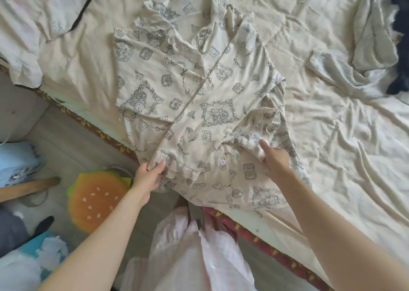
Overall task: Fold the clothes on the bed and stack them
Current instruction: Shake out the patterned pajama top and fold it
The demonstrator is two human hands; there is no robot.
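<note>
A cream pyjama shirt with grey line drawings lies spread on the bed near its front edge, collar pointing away from me, both sleeves folded in over the front. My left hand pinches the frilled cuff of the sleeve at the shirt's lower left corner. My right hand grips the bunched cuff of the other sleeve on the shirt's lower right part. A pale grey-white garment lies crumpled at the right, with a dark garment at the far right edge.
The bed has a wrinkled cream sheet. A white pillowcase with black piping lies at the top left. Beside the bed on the floor sit a burger-shaped cushion and blue items. Pale pink clothing hangs below me.
</note>
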